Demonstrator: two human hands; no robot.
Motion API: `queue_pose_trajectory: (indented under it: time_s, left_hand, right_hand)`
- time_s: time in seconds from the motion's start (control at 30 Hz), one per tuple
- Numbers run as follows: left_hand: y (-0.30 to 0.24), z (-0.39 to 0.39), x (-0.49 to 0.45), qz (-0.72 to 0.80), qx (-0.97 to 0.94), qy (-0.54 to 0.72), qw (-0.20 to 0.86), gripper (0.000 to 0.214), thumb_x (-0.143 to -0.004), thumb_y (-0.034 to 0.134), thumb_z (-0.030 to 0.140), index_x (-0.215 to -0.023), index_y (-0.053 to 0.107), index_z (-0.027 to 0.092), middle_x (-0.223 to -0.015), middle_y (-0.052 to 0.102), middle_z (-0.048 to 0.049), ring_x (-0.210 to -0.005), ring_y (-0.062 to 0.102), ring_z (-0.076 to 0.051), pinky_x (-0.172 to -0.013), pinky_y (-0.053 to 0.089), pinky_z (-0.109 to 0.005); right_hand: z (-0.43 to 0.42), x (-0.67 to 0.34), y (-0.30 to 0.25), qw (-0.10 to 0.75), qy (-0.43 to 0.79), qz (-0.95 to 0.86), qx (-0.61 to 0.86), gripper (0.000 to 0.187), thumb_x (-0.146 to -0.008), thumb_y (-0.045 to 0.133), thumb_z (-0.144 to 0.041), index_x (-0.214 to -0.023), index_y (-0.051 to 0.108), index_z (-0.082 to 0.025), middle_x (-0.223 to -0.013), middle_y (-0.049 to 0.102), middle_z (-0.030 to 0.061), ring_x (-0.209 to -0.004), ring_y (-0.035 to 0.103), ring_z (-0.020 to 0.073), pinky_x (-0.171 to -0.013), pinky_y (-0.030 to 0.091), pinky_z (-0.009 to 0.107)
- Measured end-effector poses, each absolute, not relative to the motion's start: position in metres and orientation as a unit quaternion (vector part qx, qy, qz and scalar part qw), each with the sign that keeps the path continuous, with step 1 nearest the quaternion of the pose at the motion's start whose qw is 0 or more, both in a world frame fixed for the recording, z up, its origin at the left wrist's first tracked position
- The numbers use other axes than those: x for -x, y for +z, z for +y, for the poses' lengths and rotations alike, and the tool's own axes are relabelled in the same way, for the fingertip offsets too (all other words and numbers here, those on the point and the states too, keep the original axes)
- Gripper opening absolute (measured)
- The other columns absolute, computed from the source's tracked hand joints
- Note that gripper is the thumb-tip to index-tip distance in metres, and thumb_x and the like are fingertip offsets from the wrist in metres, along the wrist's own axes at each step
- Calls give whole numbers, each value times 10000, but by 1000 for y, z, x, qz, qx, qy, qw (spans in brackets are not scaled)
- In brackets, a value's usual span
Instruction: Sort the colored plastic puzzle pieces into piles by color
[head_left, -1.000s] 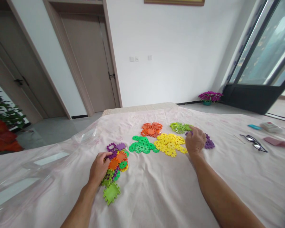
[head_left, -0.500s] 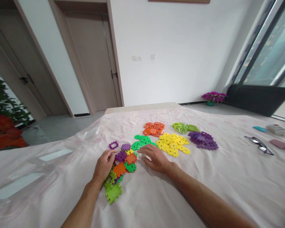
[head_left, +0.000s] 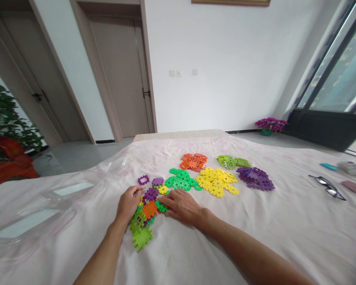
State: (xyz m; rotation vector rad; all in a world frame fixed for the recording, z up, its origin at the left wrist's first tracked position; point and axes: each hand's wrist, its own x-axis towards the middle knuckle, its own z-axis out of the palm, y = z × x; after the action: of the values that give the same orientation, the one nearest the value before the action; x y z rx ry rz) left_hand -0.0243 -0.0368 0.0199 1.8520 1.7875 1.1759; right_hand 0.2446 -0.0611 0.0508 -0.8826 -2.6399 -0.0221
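Interlocking plastic pieces lie in a mixed heap between my hands. My left hand (head_left: 129, 204) rests along the heap's left side, fingers loosely bent, with nothing visible in them. Over the right side, my right hand (head_left: 182, 206) has its fingers closed on an orange square piece, mostly hidden beneath them. Below those fingertips sits a green round piece (head_left: 161, 206). Within the heap are an orange square piece (head_left: 150, 209), a purple piece (head_left: 150, 194) and a lime square piece (head_left: 142, 238). A purple square frame (head_left: 143, 180) lies beyond my left fingertips.
Sorted piles of green (head_left: 180, 180), yellow (head_left: 217, 182), orange (head_left: 193, 162), lime (head_left: 231, 161) and purple pieces (head_left: 255, 178) lie farther out on the cloth (head_left: 240, 237). Clear plastic packaging (head_left: 32, 221) is at left. Glasses (head_left: 328, 187) lie at right.
My right hand has moved left and nearer, from beside the green pile onto the mixed heap, covering the orange piece there. My left hand has barely moved. The view has shifted slightly.
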Motion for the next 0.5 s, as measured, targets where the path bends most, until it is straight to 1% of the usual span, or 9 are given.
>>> queue_pose_trajectory:
  time_s: [0.07, 0.13, 0.23, 0.33, 0.4, 0.5]
  left_hand:
    - [19, -35, 25, 633, -633, 416, 161, 295, -868, 471, 297, -1002, 727, 242, -1102, 749, -22, -1065, 671, -199, -990, 486, -331]
    - [19, -34, 26, 639, -626, 417, 160, 286, -862, 475, 291, -984, 730, 250, -1095, 754, -16, -1057, 676, -199, -978, 489, -326]
    - [21, -34, 25, 644, -625, 412, 158, 284, -858, 474, 277, -972, 733, 255, -1096, 757, -10, -1056, 679, -195, -972, 489, -318]
    - [21, -34, 24, 649, -624, 409, 150, 284, -856, 472, 260, -962, 736, 252, -1087, 763, -12, -1048, 685, -191, -963, 492, -312]
    - [21, -34, 23, 650, -624, 410, 143, 288, -857, 469, 253, -957, 739, 250, -1082, 766, -14, -1041, 688, -190, -944, 500, -305]
    - [20, -34, 23, 651, -623, 411, 136, 296, -864, 458, 250, -952, 741, 251, -1077, 768, -13, -1032, 691, -187, -929, 503, -297]
  right_hand:
    - [-61, -241, 50, 180, -28, -931, 315, 427, -977, 537, -473, -1373, 534, -314, -1063, 634, 61, -924, 542, 208, -822, 413, 332]
    - [-61, -240, 51, 191, -37, -931, 308, 379, -985, 526, -454, -1328, 563, -298, -1037, 621, 58, -925, 527, 208, -833, 401, 337]
    - [-62, -241, 53, 212, -38, -930, 298, 263, -1000, 503, -403, -1153, 636, -236, -1002, 618, 66, -940, 514, 211, -867, 389, 355]
    - [-62, -242, 52, 218, -43, -933, 285, 156, -992, 515, -288, -998, 648, -207, -982, 629, 70, -948, 512, 207, -870, 389, 350]
    - [-61, -241, 50, 212, -51, -936, 275, 126, -980, 524, -232, -954, 643, -203, -968, 640, 68, -949, 517, 204, -866, 392, 342]
    - [-59, -242, 46, 215, -52, -937, 270, 139, -978, 517, -215, -901, 631, -200, -925, 648, 63, -912, 526, 200, -840, 398, 332]
